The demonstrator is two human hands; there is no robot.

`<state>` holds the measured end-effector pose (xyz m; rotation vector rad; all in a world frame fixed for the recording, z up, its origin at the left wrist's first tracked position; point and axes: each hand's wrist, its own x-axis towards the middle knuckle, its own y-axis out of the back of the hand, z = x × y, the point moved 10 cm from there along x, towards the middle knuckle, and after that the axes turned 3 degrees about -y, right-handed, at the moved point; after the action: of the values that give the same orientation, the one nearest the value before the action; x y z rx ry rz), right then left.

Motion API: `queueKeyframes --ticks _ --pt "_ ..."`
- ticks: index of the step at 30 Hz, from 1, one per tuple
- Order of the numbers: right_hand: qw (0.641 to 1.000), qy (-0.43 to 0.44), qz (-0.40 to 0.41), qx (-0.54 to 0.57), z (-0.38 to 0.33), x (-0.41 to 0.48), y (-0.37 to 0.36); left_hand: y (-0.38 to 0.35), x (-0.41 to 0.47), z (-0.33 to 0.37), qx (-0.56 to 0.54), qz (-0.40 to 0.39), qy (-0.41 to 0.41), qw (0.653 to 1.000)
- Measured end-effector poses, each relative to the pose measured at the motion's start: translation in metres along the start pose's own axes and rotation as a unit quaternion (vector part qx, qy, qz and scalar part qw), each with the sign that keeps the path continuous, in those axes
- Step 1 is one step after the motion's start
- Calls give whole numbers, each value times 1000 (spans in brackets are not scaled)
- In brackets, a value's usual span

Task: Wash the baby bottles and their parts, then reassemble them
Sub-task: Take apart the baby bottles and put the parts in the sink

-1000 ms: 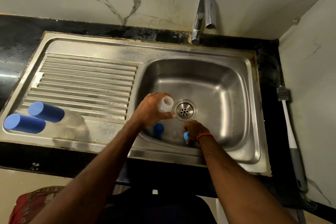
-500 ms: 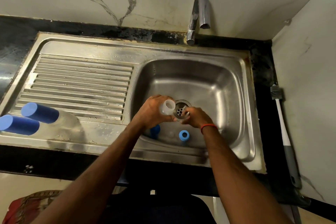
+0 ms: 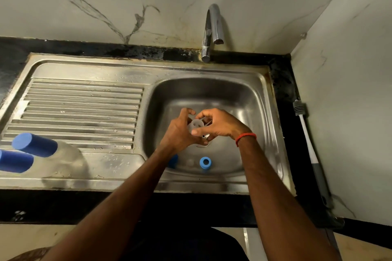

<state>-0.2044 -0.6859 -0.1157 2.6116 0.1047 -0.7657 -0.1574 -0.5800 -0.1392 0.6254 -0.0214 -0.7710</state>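
Observation:
Over the steel sink basin (image 3: 252, 99), my left hand (image 3: 178, 133) grips a small clear bottle (image 3: 195, 125) with its open mouth facing me. My right hand (image 3: 218, 125) meets it from the right, fingers pinched at the bottle's mouth. A blue screw ring (image 3: 205, 162) lies on the basin floor near the front wall. Another blue part (image 3: 174, 161) sits left of it, half hidden by my left forearm, with a clear part (image 3: 189, 162) between the two. Two capped bottles with blue lids (image 3: 35, 144) (image 3: 14, 161) lie on the drainboard at the left.
The tap (image 3: 213, 27) stands behind the basin, and no water runs from it. A bottle brush (image 3: 307, 142) with a white and grey handle lies on the black counter at the right, along the wall. The ribbed drainboard (image 3: 84, 108) stretches to the left.
My right hand left the blue ring on the basin floor and rose to the clear bottle. Both hands lifted together above the drain.

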Motion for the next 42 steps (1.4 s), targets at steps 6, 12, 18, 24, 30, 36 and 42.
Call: queueKeyframes --ticks 6,12,18,24,30,36,42 --pt "991 -33 59 -118 32 6 13 -12 4 4 22 -36 0 999" --pt "958 -123 61 -253 104 11 12 -7 6 -2 62 -20 -10 998" --pt "948 -167 3 -270 150 7 -14 -2 3 -1 75 -14 -32 997" --pt "942 -169 -22 -289 155 5 -19 -3 1 -3 88 -11 -35 995" --pt "927 -176 -47 -329 156 4 -23 -4 0 3 85 -12 -47 995" --pt "925 -183 -59 -328 148 1 -19 -4 1 9 93 -13 -57 994" --pt "948 -99 23 -302 82 8 7 3 -1 22 114 -1 -78 990"
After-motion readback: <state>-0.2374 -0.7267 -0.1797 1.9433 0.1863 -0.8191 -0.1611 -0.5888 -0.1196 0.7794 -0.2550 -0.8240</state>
